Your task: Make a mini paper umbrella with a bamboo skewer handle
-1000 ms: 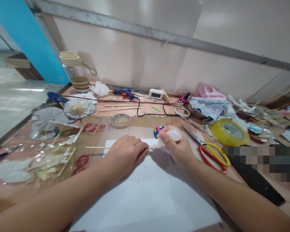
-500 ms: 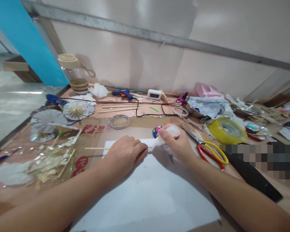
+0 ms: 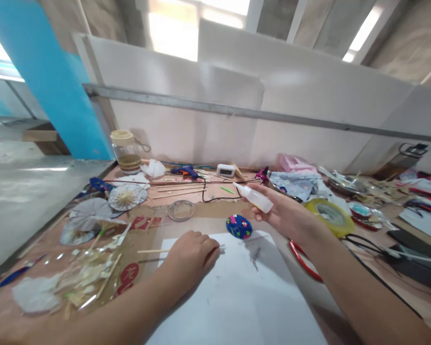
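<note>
My left hand is closed round a thin wooden stick over the white paper; the stick pokes out to the left, and a small pale tip shows past my fingers on the right. My right hand is raised and grips a small white squeeze bottle, its nozzle pointing up and left. Between the hands, a round blue patterned piece lies at the paper's top edge.
Paper fans and scraps lie at left. A jar, glue gun and small clock stand along the wall. Yellow tape roll and red-handled scissors are at right, partly behind my right arm.
My right hand has lifted the bottle up and away from the stick's tip, uncovering the blue round piece. The camera view has tilted upward. My left hand still holds the stick.
</note>
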Motion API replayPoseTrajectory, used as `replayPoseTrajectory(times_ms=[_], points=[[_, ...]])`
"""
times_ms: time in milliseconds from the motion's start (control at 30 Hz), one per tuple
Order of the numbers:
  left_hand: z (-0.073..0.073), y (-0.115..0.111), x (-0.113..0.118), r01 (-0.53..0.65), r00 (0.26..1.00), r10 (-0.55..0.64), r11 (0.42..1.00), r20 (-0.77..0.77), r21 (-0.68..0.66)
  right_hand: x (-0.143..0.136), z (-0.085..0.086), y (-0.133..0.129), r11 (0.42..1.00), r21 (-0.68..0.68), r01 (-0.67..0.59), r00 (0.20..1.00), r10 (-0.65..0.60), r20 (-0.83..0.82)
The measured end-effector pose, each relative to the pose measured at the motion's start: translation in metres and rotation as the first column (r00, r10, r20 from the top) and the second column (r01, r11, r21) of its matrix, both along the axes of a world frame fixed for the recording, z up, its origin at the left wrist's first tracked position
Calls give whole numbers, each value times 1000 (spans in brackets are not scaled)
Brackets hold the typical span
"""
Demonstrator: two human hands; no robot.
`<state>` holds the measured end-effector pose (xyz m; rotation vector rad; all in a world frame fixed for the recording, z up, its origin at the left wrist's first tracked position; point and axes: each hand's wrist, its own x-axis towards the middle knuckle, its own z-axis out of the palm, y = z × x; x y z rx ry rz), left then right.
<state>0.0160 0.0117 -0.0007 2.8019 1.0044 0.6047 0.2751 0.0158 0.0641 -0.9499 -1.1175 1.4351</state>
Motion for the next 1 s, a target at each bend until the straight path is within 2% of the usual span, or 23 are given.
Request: replayPoseTrajectory(times_ms=[100,233,333,467,600,800,900,1000], points=[[-3,0,-1,1,1000,-2,999,25,34,3,-6,3,999,15,51,999,-51,8],[-10,3,0,-7,999,4,998,42,56,-8,-38,22,996,-9,91,971,-87,224],[-15,5,1,-20,998,15,998,64,68,-21,-58,53,989,26,144,943,-145,298],[-18,6,1,-18,997,12,996,76,82,-37,-65,104,959,151,241,870,-283,405],[-17,5,-1,-27,996,17,993,89,116,-59,-66,134,946,227,233,809,-318,494],[-15,5,-1,-18,995,2,988,98,156,-84,-77,141,946,273,173,771,-303,560],[-15,6,-1,-7,995,-9,989,102,150,-79,-76,139,943,282,175,762,-311,569],[-14,7,-1,8,994,-23,990,107,138,-65,-70,128,927,295,232,753,-363,549]])
